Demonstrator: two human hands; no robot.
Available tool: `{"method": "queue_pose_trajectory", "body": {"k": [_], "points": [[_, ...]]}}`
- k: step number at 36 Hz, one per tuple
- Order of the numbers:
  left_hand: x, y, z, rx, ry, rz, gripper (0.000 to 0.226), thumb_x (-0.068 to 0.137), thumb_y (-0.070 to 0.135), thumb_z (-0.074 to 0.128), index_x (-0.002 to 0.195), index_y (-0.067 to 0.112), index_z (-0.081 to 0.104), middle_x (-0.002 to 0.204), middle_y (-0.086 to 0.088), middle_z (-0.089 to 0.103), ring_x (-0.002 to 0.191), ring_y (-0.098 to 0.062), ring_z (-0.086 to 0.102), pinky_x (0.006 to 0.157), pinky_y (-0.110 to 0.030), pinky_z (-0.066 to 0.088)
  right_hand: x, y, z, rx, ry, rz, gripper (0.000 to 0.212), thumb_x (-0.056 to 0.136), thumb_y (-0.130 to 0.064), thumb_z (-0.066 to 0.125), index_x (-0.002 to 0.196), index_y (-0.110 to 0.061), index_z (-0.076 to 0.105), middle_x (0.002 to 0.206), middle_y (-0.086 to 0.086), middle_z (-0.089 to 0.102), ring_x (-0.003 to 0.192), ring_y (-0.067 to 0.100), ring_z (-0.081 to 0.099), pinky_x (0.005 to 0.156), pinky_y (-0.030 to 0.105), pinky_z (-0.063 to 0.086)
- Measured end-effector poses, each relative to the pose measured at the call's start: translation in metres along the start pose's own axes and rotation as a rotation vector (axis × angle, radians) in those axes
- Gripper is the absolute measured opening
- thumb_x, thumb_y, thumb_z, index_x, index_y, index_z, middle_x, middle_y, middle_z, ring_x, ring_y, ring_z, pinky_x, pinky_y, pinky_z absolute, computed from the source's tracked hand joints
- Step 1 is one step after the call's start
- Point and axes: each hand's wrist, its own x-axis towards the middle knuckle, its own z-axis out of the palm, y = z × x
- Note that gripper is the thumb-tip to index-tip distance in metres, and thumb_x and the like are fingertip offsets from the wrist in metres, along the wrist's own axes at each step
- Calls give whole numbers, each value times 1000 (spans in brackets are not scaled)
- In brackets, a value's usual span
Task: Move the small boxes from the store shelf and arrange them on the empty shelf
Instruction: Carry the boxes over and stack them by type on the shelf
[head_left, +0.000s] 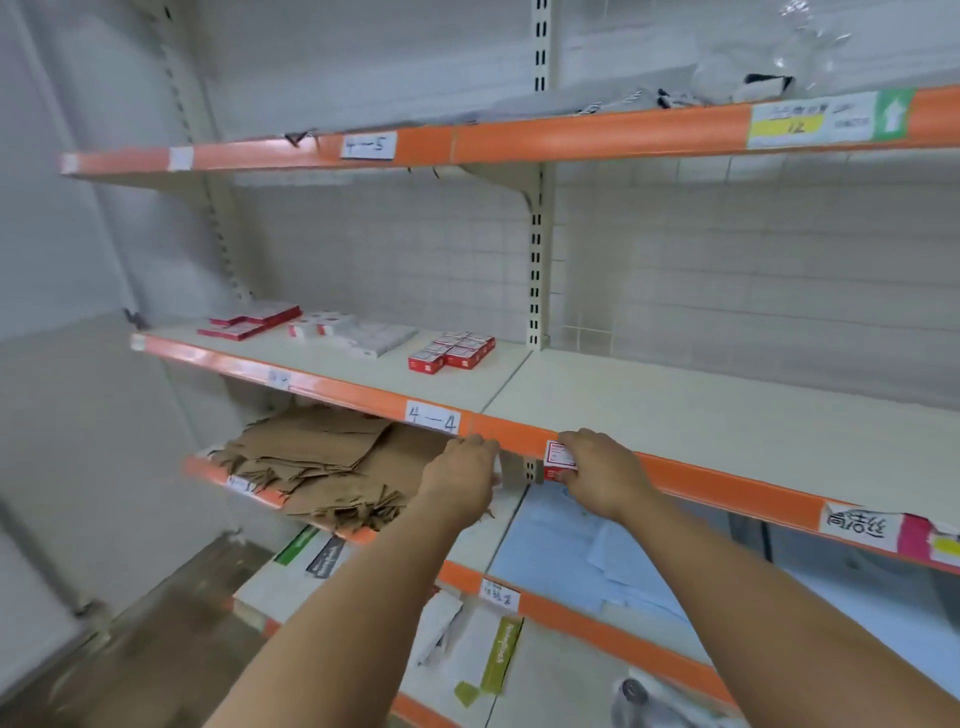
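The shelving (727, 410) runs in cream boards with orange front edges; the middle board, tagged 4—4, is bare on its right half, while its left half carries the stock. Brown cardboard (322, 462) lies flattened in a heap on the board below, at its left front edge. A white pack (363, 335) sits mid-left on the middle board, with flat red-and-white packs (249, 322) toward the back left corner. A cluster of small red boxes (452, 351) stands near the board's right edge, by the seam. The right hand (597, 473) pinches one red box (560, 461) just under the orange front edge; the left hand (462, 470) curls round something pale, too hidden to name.
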Motion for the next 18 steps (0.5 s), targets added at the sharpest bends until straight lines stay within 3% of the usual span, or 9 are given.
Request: {"method": "queue_pose_trajectory", "body": {"k": [6,11,18], "points": [[-25,-71,-3,-3,33,-125,27,96,18,48,123,15,50,123,-6,48,119,-25,43,83,-36,41,27,-69,23,-6,-63,-129,42,92,-21,55,133,-15,47,130,9,52,121,28,47,89,31,41],[-36,-122,-6,-20,38,-231,36,98,23,46,134,16,45,129,-5,46,123,-25,40,87,-41,47,58,-119,37,16,-75,-226,47,93,-22,55,138,-17,45,135,7,52,123,26,48,94,33,43],[-27,-187,-15,8,76,-346,27,99,21,47,125,15,50,123,-5,50,114,-25,46,84,-38,47,114,-173,59,44,-111,-353,47,93,-23,55,138,-17,44,135,6,51,124,25,46,98,35,42]]}}
